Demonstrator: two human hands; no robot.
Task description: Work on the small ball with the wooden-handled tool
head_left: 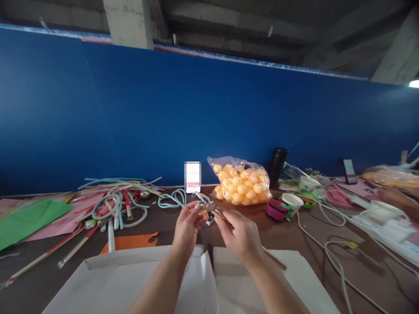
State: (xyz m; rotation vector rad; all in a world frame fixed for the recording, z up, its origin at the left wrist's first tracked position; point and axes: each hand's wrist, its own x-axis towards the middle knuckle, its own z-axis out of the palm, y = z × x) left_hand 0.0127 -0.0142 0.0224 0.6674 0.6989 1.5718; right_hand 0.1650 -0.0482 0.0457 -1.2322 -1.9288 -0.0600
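In the head view, my left hand (189, 223) is closed in a pinch around a small shiny piece (203, 208) with a yellow-orange edge, too small to name. My right hand (241, 234) is closed on a thin wooden stick (275, 258). Its rear end shows below the palm, and its darker front end points at the shiny piece. Both hands are close together above the table. Just behind the fingers lies a small whitish object (210, 220), mostly hidden. White paper sheets (131, 279) lie under my forearms.
A clear bag of orange balls (241, 187) stands behind my right hand, near a black bottle (279, 168), a pink pouch (276, 209) and a paper cup (292, 203). Cables (330, 257) run at right. Tubes (114, 209) and coloured paper (36, 222) lie left. A blue partition (196, 109) rises behind.
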